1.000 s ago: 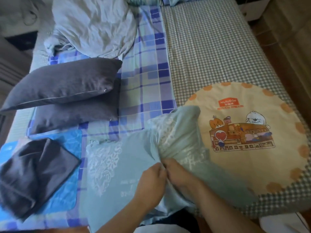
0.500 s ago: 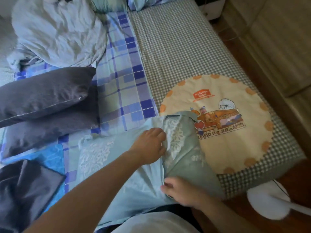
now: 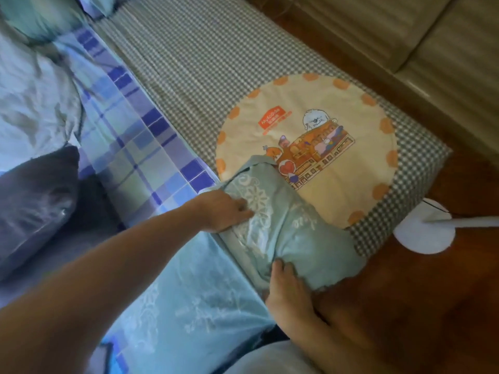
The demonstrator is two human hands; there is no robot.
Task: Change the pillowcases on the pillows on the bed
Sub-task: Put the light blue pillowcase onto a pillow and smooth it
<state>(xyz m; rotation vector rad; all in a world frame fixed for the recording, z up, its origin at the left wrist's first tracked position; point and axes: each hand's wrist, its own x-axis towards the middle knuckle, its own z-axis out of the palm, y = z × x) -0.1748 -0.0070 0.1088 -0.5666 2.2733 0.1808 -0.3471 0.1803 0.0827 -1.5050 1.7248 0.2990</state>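
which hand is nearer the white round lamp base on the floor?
Right. The right hand grips the light blue pillowcase at the bed's edge, below-left of the lamp base; the left hand presses farther left.

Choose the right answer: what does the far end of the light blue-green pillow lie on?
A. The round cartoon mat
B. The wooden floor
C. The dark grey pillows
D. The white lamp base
A: the light blue-green pillow, held by the left hand and right hand, overlaps the near edge of the round cartoon mat.
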